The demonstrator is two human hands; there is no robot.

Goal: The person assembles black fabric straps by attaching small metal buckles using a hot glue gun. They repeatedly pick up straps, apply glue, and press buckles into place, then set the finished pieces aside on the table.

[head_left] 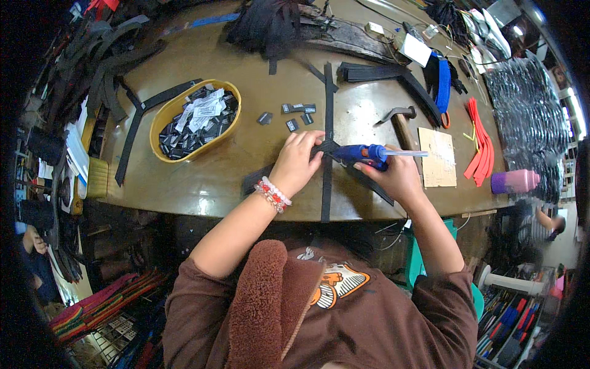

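Observation:
Black webbing straps (327, 190) cross on the brown table in front of me, one long piece running toward me and others slanting off from the crossing. My left hand (297, 161) grips the straps just left of the crossing, fingers and thumb around the webbing. In my right hand (396, 178) is a blue hot glue gun (353, 152), its front end at the crossing and a pale glue stick (409, 153) poking out of its back. The nozzle tip is hard to make out against the black webbing. Several small black tags (292, 125) lie beyond my left hand.
A yellow basket (155, 126) of black tags and white slips stands at left. To the right lie a hammer (402, 126), a cardboard piece (437, 157), orange-red straps (482, 144) and a pink-purple bottle (515, 182). Black strap bundles (375, 72) rest farther back.

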